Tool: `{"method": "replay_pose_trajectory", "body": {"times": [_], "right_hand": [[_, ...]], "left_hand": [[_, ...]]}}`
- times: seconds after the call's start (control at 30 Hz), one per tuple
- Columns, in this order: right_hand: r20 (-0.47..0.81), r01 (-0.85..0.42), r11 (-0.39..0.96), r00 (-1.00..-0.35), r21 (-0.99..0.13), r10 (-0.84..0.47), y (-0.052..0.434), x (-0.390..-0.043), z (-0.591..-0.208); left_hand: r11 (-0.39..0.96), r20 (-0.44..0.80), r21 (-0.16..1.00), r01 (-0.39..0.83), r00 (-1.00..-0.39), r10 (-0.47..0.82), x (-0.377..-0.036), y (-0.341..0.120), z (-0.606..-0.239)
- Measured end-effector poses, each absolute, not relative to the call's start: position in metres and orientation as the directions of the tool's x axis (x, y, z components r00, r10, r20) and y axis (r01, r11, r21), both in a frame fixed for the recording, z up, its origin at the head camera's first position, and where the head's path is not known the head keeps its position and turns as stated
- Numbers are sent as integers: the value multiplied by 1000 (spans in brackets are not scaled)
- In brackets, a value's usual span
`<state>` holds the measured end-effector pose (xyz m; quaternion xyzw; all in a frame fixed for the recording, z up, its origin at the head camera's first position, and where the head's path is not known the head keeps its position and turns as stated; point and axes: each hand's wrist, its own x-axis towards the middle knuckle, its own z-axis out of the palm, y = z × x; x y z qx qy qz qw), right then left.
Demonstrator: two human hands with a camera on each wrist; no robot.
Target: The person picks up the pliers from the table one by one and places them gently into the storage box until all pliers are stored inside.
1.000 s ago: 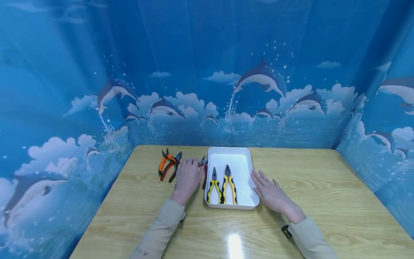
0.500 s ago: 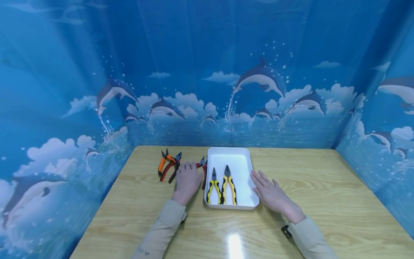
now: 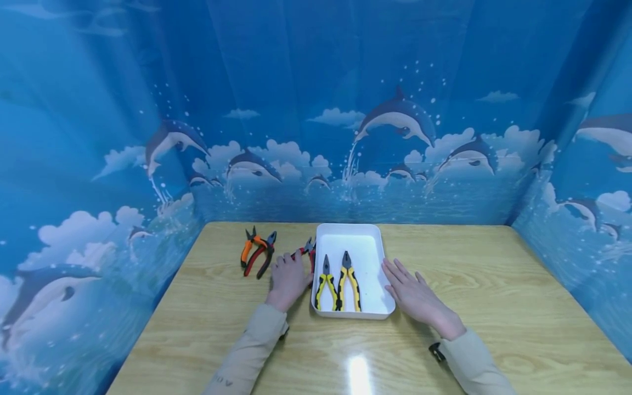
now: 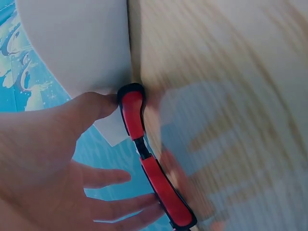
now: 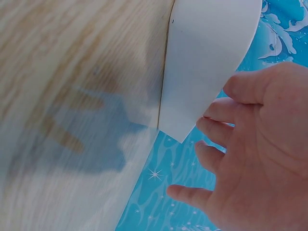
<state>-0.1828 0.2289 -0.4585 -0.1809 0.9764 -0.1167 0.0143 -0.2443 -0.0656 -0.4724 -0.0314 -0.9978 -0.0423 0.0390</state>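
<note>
Red-and-black pliers (image 3: 309,247) lie against the left side of a white tray (image 3: 372,263), handles spread apart. My left hand (image 3: 288,281) is over them. In the left wrist view, its thumb meets the end of one red handle (image 4: 133,113), and the lower fingers reach the other handle (image 4: 168,192). Those fingers are fairly straight, and some fingertips are hidden behind the handle. My right hand (image 3: 415,294) rests against the tray's right side, fingers extended; the right wrist view shows the fingers (image 5: 216,130) at the tray wall (image 5: 197,62).
Inside the tray lie yellow-and-black long-nose pliers (image 3: 321,280) and yellow-and-black pliers (image 3: 344,274). To the left of my left hand are orange-handled pliers (image 3: 245,251) and another red-and-black pair (image 3: 254,260). A blue dolphin-print curtain (image 3: 296,137) surrounds the wooden table (image 3: 197,340).
My left hand has drawn slightly nearer to me, uncovering more of the red pliers beside the tray. The right hand and tray look unmoved.
</note>
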Motion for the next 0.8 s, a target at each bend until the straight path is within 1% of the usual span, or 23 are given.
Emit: {"method": "replay_pose_trajectory", "body": {"times": [0.17,0.5,0.73,0.8], "right_hand": [[12,-352,907,-933,-232,-359,230,-184,-458],[4,-352,907,-933,-231,-361,231,-184,-458],[10,-354,906,-932,-230,-362,230,-184,-460],[10,-355,906,-932,-230,-363,230,-184,-460]], "left_hand": [[995,84,68,68,-995,62,-246,-64,-472],[993,67,94,72,-996,65,-249,-69,-468],[996,43,41,84,-996,82,-250,-73,-465],[996,34,44,79,-996,78,-250,-74,-465]]}}
